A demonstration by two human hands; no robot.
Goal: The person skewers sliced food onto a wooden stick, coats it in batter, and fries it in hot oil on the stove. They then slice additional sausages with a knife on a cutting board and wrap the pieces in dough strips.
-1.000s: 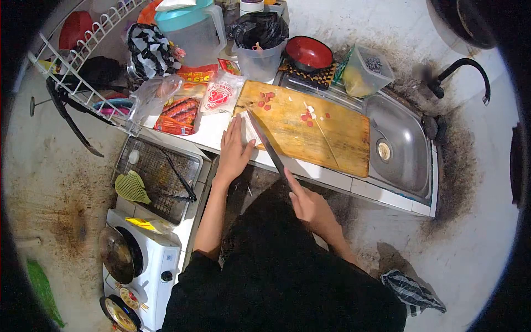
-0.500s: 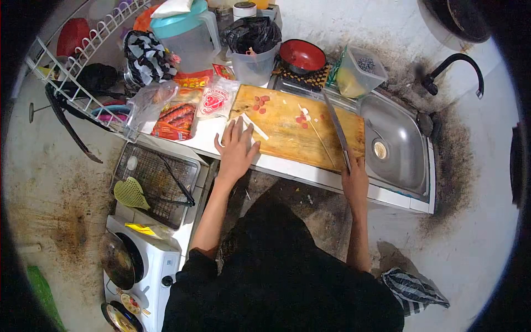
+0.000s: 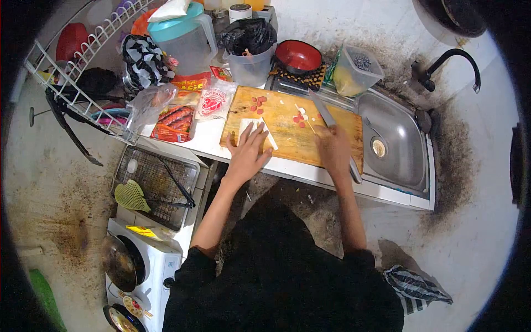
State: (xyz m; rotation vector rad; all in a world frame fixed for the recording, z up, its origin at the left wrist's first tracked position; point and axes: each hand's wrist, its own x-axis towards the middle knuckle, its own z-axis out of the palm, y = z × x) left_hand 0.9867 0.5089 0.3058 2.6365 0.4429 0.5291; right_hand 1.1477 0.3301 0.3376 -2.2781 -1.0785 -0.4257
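On the wooden cutting board (image 3: 287, 133), my left hand (image 3: 248, 155) lies with fingers spread over flat white strips (image 3: 270, 136). My right hand (image 3: 334, 149) is blurred above the board's right part, and its fingers are smeared. A knife (image 3: 322, 108) lies slantwise there, its handle showing to the right of that hand. One thin wooden stick (image 3: 311, 126) reaches the fingertips; whether I hold it cannot be made out. Small red slices (image 3: 258, 103) sit at the upper left of the board, and red and white pieces (image 3: 300, 118) lie near the stick.
A sausage packet (image 3: 173, 123) and a white-and-red packet (image 3: 213, 100) stand left of the board. Behind it are a bag-lined bucket (image 3: 251, 63) and a red bowl (image 3: 299, 55). At right is a metal sink (image 3: 404, 138) with a black faucet (image 3: 451, 55). A stove (image 3: 160, 260) stands lower left.
My right hand has come off the knife handle and moved up and left toward the stick. The knife has shifted slightly left. My left hand has slid a little right over the white strips.
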